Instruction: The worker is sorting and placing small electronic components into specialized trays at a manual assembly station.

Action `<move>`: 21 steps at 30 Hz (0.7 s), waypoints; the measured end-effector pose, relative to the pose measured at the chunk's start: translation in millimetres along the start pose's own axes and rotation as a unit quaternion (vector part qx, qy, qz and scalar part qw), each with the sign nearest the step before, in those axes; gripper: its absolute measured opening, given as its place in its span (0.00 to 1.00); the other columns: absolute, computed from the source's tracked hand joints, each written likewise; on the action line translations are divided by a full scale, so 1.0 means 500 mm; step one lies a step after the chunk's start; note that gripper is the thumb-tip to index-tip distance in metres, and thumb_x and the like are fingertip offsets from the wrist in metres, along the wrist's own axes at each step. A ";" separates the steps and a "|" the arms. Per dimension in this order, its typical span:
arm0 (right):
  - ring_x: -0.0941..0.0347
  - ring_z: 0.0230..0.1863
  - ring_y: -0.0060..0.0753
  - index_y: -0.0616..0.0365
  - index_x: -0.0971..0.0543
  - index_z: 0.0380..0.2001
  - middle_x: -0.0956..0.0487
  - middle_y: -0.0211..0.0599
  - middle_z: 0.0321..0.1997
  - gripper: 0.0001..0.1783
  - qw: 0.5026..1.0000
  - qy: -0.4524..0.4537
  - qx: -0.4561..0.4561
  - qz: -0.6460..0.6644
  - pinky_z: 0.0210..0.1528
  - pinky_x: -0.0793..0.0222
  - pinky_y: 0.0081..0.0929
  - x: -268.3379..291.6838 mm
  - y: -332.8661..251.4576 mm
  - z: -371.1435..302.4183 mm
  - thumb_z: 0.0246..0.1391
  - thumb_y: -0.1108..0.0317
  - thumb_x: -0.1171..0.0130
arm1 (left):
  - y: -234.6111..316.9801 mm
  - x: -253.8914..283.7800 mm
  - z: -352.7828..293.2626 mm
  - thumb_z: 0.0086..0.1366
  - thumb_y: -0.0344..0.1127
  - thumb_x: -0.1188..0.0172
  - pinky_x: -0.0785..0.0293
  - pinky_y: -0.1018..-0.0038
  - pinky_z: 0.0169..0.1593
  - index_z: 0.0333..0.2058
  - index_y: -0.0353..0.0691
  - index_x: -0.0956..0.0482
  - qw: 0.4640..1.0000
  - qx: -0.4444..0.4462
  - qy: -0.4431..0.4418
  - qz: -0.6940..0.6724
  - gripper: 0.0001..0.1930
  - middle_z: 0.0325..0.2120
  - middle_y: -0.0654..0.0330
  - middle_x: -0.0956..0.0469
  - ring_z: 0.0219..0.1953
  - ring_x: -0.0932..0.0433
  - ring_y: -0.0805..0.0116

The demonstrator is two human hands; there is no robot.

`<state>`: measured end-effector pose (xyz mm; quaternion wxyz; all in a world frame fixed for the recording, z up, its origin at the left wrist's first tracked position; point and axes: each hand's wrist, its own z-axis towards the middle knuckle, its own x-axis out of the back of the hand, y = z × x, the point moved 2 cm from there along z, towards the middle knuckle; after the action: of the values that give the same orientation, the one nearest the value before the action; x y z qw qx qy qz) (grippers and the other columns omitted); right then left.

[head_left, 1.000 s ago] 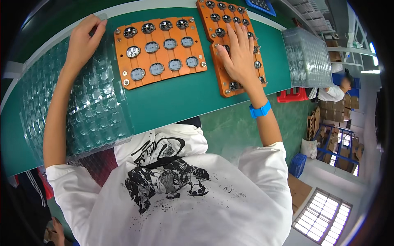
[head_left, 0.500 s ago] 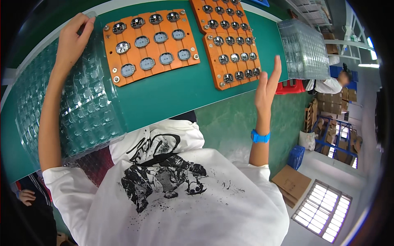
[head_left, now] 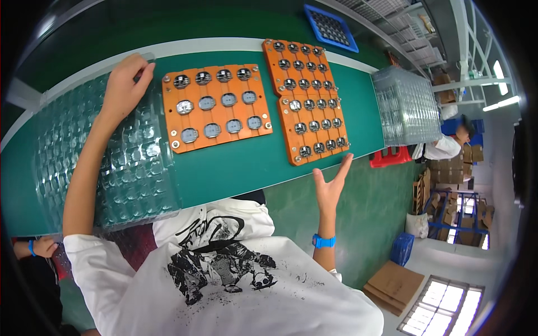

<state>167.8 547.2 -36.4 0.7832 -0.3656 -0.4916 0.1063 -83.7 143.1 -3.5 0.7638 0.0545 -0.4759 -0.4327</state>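
My left hand (head_left: 128, 88) is curled closed at the far right corner of a clear plastic blister tray (head_left: 120, 168), seemingly gripping its edge; the fingertips are partly hidden. To its right lies an orange fixture board (head_left: 218, 116) with rows of small rounded electronic parts, some dark and some grey-topped. My right hand (head_left: 332, 187), with a blue wristband, is empty, thumb and fingers spread. It hovers just off the table's near edge, below the corner of a second orange board (head_left: 314, 115). Behind that one, a third orange board (head_left: 295, 73) holds similar dark parts.
A stack of clear plastic trays (head_left: 408, 106) stands at the table's right end, above a red stool (head_left: 390, 157). A blue crate (head_left: 332, 28) is beyond the far edge. Another person's hand (head_left: 45, 247) shows at lower left, and a person (head_left: 446, 147) is at far right.
My right hand has moved left and closer to my body, its fingers still spread. My left hand stays at the tray's corner. The whole view has shifted, so the table appears lower.
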 end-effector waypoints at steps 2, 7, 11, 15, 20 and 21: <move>0.61 0.72 0.48 0.66 0.58 0.67 0.56 0.54 0.71 0.48 1.000 0.024 0.013 0.001 0.70 0.64 0.37 0.007 -0.017 0.003 0.50 0.67 0.42 | -0.010 -0.005 0.003 0.60 0.33 0.45 0.37 0.66 0.29 0.24 0.33 0.30 1.000 -0.017 -0.001 0.013 0.10 0.20 0.54 0.33 0.24 0.33 0.56; 0.51 0.69 0.46 0.65 0.48 0.64 0.47 0.50 0.69 0.35 0.980 0.092 0.133 0.118 0.68 0.56 0.42 -0.032 -0.162 0.010 0.56 0.70 0.49 | -0.024 -0.013 0.007 0.62 0.35 0.44 0.35 0.68 0.29 0.27 0.32 0.28 0.998 -0.056 0.007 0.022 0.10 0.21 0.54 0.31 0.24 0.31 0.58; 0.42 0.65 0.45 0.67 0.38 0.58 0.38 0.51 0.63 0.26 0.935 -0.063 0.202 0.283 0.63 0.44 0.41 -0.127 -0.262 -0.010 0.57 0.70 0.50 | -0.001 0.035 0.012 0.62 0.35 0.45 0.33 0.72 0.31 0.31 0.34 0.26 0.999 0.006 -0.053 0.002 0.09 0.25 0.57 0.27 0.26 0.28 0.64; 0.24 0.41 0.36 0.69 0.25 0.44 0.22 0.45 0.40 0.14 0.903 -0.184 0.210 0.328 0.47 0.31 0.28 -0.189 -0.333 -0.029 0.53 0.80 0.49 | 0.052 0.165 -0.012 0.56 0.34 0.42 0.27 0.64 0.37 0.31 0.34 0.23 0.991 -0.011 -0.094 0.091 0.09 0.31 0.44 0.22 0.35 0.20 0.59; 0.24 0.30 0.30 0.67 0.24 0.40 0.21 0.43 0.32 0.14 0.855 -0.322 0.244 0.326 0.32 0.30 0.22 -0.273 -0.341 -0.077 0.48 0.84 0.46 | -0.079 0.310 -0.140 0.63 0.37 0.45 0.28 0.73 0.39 0.42 0.36 0.26 0.977 0.101 -0.064 0.175 0.12 0.37 0.57 0.22 0.38 0.23 0.65; 0.24 0.29 0.29 0.67 0.24 0.40 0.21 0.42 0.32 0.14 0.854 -0.335 0.242 0.317 0.32 0.30 0.21 -0.282 -0.337 -0.088 0.48 0.84 0.46 | -0.110 0.342 -0.184 0.64 0.38 0.45 0.29 0.70 0.45 0.45 0.35 0.27 0.967 0.119 -0.016 0.224 0.15 0.40 0.54 0.23 0.42 0.24 0.61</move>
<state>102.9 332.7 -31.1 0.5590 -0.2430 -0.5401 0.5803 -16.7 -43.2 35.9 0.8217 0.0302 -0.5357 -0.1922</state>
